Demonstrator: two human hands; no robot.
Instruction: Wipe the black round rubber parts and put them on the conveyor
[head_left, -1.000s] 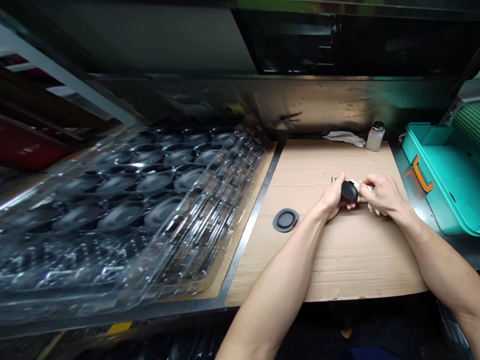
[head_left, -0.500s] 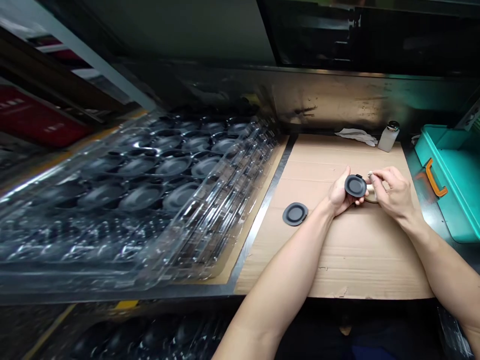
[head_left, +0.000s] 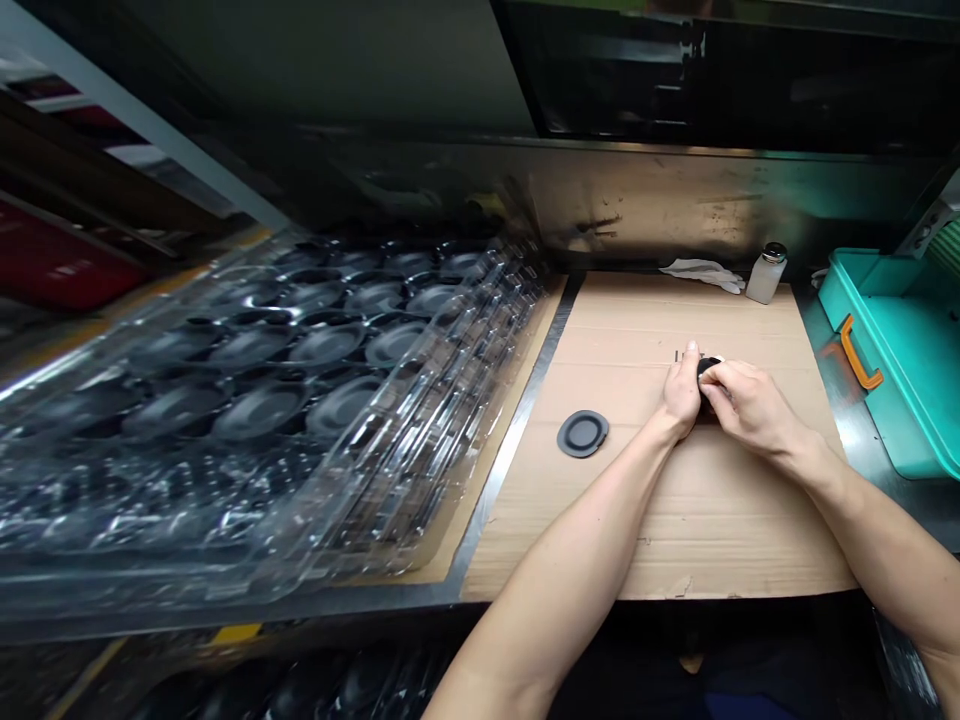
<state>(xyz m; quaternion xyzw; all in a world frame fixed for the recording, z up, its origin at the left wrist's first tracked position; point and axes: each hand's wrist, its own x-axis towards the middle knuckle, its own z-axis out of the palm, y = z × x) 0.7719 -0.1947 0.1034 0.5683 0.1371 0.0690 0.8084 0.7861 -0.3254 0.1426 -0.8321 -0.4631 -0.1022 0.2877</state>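
Note:
My left hand (head_left: pixel 682 393) is closed around a small black round part (head_left: pixel 707 368), tilted so that mostly its edge shows. Fingers of my right hand (head_left: pixel 739 395) are pinched together against that part's near face; whatever lies between the fingertips is too small to make out. To the left of my left hand, a second black round disc (head_left: pixel 583 434) with a ring-shaped groove lies flat on the cardboard sheet (head_left: pixel 735 520).
Stacked clear plastic trays (head_left: pixel 360 420) with rows of black round parts fill the left side. Behind my hands are a white cloth (head_left: pixel 701 272) and a capped bottle (head_left: pixel 766 274). A teal bin (head_left: pixel 911 400) with an orange handle stands at the right.
The black part in my left hand has turned from face-up to edge-on. My right hand has moved left onto it. The pale round thing near my right fingers no longer shows.

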